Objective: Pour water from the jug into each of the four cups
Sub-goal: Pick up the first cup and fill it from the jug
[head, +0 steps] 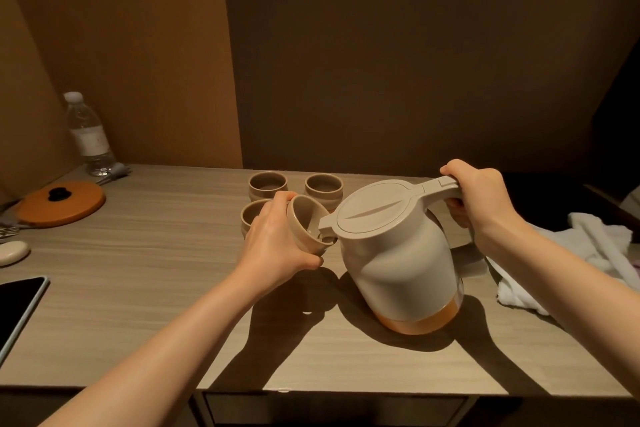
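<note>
The right hand (479,199) grips the handle of the beige thermal jug (398,253), tilted, spout in the tilted ceramic cup (306,224) gripped by the left hand (277,239). Three cups (268,184) stand just beyond that hand. No writing is legible.

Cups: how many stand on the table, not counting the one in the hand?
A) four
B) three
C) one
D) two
B: three cups stand behind the left hand, which holds the fourth tilted at the jug spout.
</note>
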`<state>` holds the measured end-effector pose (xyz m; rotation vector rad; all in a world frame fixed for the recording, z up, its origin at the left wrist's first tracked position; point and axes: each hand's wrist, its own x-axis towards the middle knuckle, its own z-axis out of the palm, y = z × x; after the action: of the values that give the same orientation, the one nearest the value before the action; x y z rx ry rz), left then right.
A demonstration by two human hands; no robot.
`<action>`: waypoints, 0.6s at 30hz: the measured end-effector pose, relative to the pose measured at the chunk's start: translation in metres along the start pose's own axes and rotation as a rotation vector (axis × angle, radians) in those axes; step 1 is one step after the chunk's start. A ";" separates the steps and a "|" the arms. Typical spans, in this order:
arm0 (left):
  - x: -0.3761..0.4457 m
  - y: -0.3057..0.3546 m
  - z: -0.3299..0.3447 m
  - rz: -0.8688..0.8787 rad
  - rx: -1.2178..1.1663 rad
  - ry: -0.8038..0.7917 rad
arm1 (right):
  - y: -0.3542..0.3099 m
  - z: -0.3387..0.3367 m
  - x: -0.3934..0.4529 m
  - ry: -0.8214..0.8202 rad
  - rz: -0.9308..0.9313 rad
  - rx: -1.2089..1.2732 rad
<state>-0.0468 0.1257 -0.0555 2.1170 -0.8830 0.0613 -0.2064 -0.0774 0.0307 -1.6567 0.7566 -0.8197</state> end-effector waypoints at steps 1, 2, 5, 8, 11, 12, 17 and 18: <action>0.000 -0.001 0.000 -0.002 0.001 0.000 | 0.000 0.000 0.000 -0.002 -0.001 -0.002; 0.000 -0.001 0.000 -0.005 0.003 0.001 | -0.001 0.001 0.000 -0.003 -0.003 -0.006; -0.001 -0.003 0.001 -0.007 0.009 0.012 | -0.002 0.003 0.000 -0.014 -0.018 -0.016; -0.002 -0.005 0.002 -0.012 0.001 0.020 | -0.003 0.004 0.000 -0.021 -0.026 -0.024; -0.003 -0.006 0.002 -0.017 -0.011 0.022 | -0.004 0.005 -0.001 -0.022 -0.027 -0.026; -0.004 -0.007 0.002 -0.021 -0.018 0.022 | -0.004 0.006 -0.001 -0.023 -0.028 -0.028; -0.006 -0.007 0.003 -0.032 -0.048 0.025 | -0.005 0.007 -0.001 -0.028 -0.030 -0.032; -0.006 -0.006 0.002 -0.033 -0.053 0.026 | -0.005 0.007 0.000 -0.028 -0.030 -0.035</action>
<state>-0.0481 0.1302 -0.0633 2.0765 -0.8250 0.0481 -0.2002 -0.0720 0.0347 -1.7116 0.7317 -0.8069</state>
